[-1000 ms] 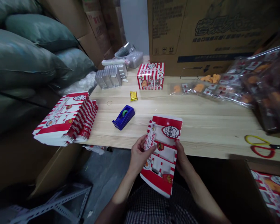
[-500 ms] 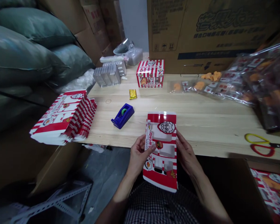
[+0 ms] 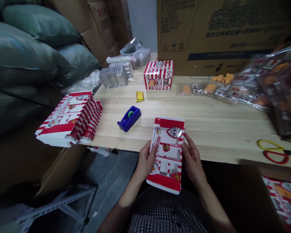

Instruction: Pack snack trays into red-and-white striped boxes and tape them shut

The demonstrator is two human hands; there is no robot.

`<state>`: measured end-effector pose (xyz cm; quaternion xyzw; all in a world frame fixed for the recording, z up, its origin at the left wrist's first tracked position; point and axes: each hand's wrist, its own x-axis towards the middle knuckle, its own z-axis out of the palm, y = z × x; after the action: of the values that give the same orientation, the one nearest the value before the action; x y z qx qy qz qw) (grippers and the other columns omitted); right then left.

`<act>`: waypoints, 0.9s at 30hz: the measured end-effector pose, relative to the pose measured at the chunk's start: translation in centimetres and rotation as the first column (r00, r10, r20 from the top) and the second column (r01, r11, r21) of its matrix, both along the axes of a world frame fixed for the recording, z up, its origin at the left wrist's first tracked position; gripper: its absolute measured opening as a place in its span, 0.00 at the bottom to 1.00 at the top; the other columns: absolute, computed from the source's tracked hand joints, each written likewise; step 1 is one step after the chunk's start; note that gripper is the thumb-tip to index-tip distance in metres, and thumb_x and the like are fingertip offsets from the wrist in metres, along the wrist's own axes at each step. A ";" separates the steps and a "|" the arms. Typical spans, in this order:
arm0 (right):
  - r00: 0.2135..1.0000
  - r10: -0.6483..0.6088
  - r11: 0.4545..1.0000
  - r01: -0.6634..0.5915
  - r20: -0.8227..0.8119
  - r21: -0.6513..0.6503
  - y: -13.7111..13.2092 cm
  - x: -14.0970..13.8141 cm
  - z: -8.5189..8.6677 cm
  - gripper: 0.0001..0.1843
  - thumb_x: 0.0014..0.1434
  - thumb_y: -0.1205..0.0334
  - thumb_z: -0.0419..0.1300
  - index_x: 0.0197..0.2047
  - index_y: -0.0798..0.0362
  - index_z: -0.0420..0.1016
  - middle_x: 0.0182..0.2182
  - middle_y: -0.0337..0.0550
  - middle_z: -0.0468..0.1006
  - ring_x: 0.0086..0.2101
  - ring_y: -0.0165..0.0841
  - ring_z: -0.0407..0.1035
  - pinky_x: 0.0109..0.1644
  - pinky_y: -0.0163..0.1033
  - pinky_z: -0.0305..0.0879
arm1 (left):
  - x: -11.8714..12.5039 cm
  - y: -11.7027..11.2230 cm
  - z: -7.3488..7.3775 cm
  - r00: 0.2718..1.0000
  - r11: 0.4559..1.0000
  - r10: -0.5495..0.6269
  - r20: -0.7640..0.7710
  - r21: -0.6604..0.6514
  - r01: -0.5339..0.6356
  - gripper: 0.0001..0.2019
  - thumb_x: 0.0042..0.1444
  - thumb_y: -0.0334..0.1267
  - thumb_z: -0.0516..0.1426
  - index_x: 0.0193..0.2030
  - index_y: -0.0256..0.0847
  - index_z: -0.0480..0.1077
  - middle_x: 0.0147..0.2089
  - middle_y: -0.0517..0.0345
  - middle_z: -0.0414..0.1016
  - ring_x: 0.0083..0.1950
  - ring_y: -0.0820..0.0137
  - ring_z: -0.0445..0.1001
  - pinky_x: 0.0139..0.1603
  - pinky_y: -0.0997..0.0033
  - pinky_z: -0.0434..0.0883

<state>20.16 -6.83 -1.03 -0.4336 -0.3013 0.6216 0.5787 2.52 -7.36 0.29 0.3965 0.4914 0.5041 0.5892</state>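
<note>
Carton (image 3: 168, 158), red and white, sits between your two hands, printed face up, directly in front of you. Its long axis runs away from you: the near end is closest to your shirt (image 3: 160, 212), and the far end overlaps the front of the worktop (image 3: 213, 124) in view, leaning slightly to your right. Contact between carton and worktop cannot be confirmed.

Your left hand (image 3: 146, 160) holds the left long edge, thumb laid over the face, most fingers hidden behind. Your right hand (image 3: 192, 158) is drawn narrow on the opposite long edge, thumb and index finger against it; the grip underneath is not visible. Neither hand is nearer: both touch the carton around mid-length, with your right index finger reaching further toward the far end. Both short ends are free of your hands. Whether the carton is fully flat or partly opened cannot be determined.

Beyond your left hand, and well apart from it, you have a blue tape dispenser (image 3: 129, 118). A stack of similar cartons (image 3: 69, 118) lies further left at the front edge. Scissors (image 3: 273, 150) lie well to your right.
</note>
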 end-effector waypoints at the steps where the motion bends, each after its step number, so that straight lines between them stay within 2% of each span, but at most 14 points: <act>1: 1.000 -0.006 1.000 0.006 0.010 -0.001 -0.2 0.0 0.1 0.32 0.65 0.51 0.63 0.70 0.35 0.60 0.64 0.43 0.73 0.60 0.43 0.71 0.63 0.54 0.70 | 0.0 0.0 0.0 1.000 1.000 -0.008 -0.007 -0.003 0.008 0.19 0.63 0.48 0.60 0.54 0.39 0.76 0.52 0.49 0.82 0.51 0.58 0.80 0.52 0.64 0.75; 4: 1.000 0.020 0.999 -0.020 0.008 -0.036 -1.0 -0.2 0.5 0.36 0.64 0.51 0.64 0.72 0.34 0.56 0.65 0.41 0.70 0.61 0.42 0.69 0.62 0.53 0.70 | 0.1 -0.1 -0.1 0.997 0.999 0.039 0.065 -0.035 -0.037 0.18 0.62 0.48 0.61 0.54 0.39 0.76 0.51 0.50 0.83 0.49 0.60 0.81 0.50 0.65 0.75; 7: 0.995 0.089 0.993 -0.092 -0.048 -0.072 -1.7 -0.2 0.9 0.38 0.62 0.53 0.67 0.71 0.36 0.59 0.65 0.42 0.71 0.60 0.44 0.70 0.60 0.53 0.73 | 0.4 0.0 -0.3 0.979 0.991 0.118 0.165 -0.079 -0.107 0.18 0.62 0.46 0.62 0.55 0.39 0.74 0.49 0.49 0.83 0.46 0.61 0.82 0.48 0.65 0.76; 13: 0.978 0.111 0.980 -0.137 -0.174 -0.146 -1.3 0.4 0.4 0.34 0.56 0.60 0.72 0.65 0.42 0.69 0.53 0.45 0.82 0.50 0.43 0.78 0.54 0.53 0.77 | 0.2 0.2 -0.8 0.905 0.973 0.094 0.415 -0.231 0.004 0.22 0.57 0.43 0.66 0.56 0.36 0.73 0.49 0.45 0.83 0.42 0.61 0.84 0.46 0.62 0.78; 16: 0.972 0.140 0.975 -0.169 -0.190 -0.145 -0.6 0.2 -0.7 0.33 0.57 0.58 0.71 0.64 0.43 0.69 0.54 0.46 0.81 0.50 0.44 0.78 0.53 0.53 0.77 | -0.2 -0.1 -0.9 0.909 0.974 0.119 0.399 -0.226 -0.028 0.22 0.56 0.42 0.67 0.55 0.35 0.74 0.49 0.44 0.83 0.41 0.61 0.84 0.46 0.62 0.78; 18: 0.973 0.162 0.972 -0.187 -0.166 -0.142 -0.3 -0.3 -1.4 0.33 0.58 0.56 0.71 0.65 0.43 0.68 0.54 0.47 0.81 0.51 0.46 0.78 0.54 0.56 0.76 | -0.5 -0.2 -0.9 0.941 0.975 0.150 0.302 -0.201 -0.091 0.21 0.56 0.43 0.67 0.55 0.36 0.74 0.47 0.46 0.84 0.40 0.61 0.84 0.44 0.63 0.79; 20: 0.990 0.126 0.986 -0.132 -0.063 -0.105 -0.4 -1.1 -1.6 0.32 0.58 0.55 0.70 0.64 0.43 0.68 0.55 0.48 0.81 0.54 0.46 0.76 0.58 0.59 0.73 | -0.9 -0.4 -0.7 0.972 0.972 0.199 0.124 -0.150 -0.180 0.20 0.58 0.45 0.65 0.53 0.37 0.76 0.45 0.49 0.84 0.39 0.62 0.83 0.43 0.64 0.79; 21: 0.997 0.074 0.996 -0.072 0.034 -0.058 -0.6 -1.5 -1.4 0.32 0.58 0.55 0.70 0.64 0.43 0.69 0.57 0.48 0.79 0.57 0.46 0.73 0.62 0.60 0.68 | -1.1 -0.4 -0.5 0.970 0.966 0.242 0.006 -0.100 -0.240 0.18 0.59 0.45 0.64 0.52 0.37 0.77 0.44 0.51 0.84 0.39 0.62 0.83 0.44 0.65 0.78; 23: 0.966 -0.063 0.995 0.043 0.250 0.086 -1.6 -2.6 -0.3 0.32 0.59 0.57 0.69 0.65 0.41 0.68 0.64 0.45 0.72 0.64 0.45 0.65 0.70 0.61 0.57 | -1.1 -0.8 0.2 0.908 0.942 0.335 -0.252 0.072 -0.328 0.16 0.62 0.44 0.62 0.53 0.39 0.77 0.46 0.53 0.84 0.43 0.62 0.82 0.47 0.65 0.78; 24: 0.939 -0.107 0.986 0.058 0.328 0.156 -2.2 -3.1 0.5 0.35 0.59 0.58 0.69 0.67 0.39 0.65 0.68 0.44 0.66 0.67 0.44 0.60 0.73 0.60 0.52 | -1.0 -1.1 0.7 0.857 0.932 0.360 -0.370 0.177 -0.315 0.15 0.63 0.42 0.60 0.55 0.41 0.77 0.49 0.53 0.83 0.48 0.61 0.82 0.52 0.64 0.77; 25: 0.924 -0.110 0.979 0.038 0.365 0.199 -2.8 -3.6 1.4 0.39 0.58 0.59 0.69 0.70 0.37 0.61 0.71 0.41 0.60 0.68 0.44 0.57 0.73 0.60 0.50 | -0.6 -1.5 1.2 0.805 0.926 0.363 -0.469 0.280 -0.254 0.16 0.64 0.40 0.59 0.58 0.43 0.75 0.54 0.53 0.81 0.53 0.60 0.80 0.56 0.62 0.75; 27: 0.935 -0.045 0.976 -0.034 0.351 0.215 -3.6 -4.4 3.1 0.49 0.57 0.58 0.70 0.74 0.30 0.49 0.75 0.37 0.50 0.70 0.45 0.52 0.72 0.59 0.53 | 0.7 -2.6 2.4 0.745 0.901 0.304 -0.594 0.432 -0.023 0.23 0.65 0.35 0.57 0.66 0.45 0.68 0.64 0.50 0.74 0.63 0.58 0.74 0.65 0.57 0.70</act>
<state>15.80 -10.42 2.04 -0.4732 -0.4653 0.4950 0.5608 3.21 -9.91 2.69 0.6114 0.5848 0.4752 0.2417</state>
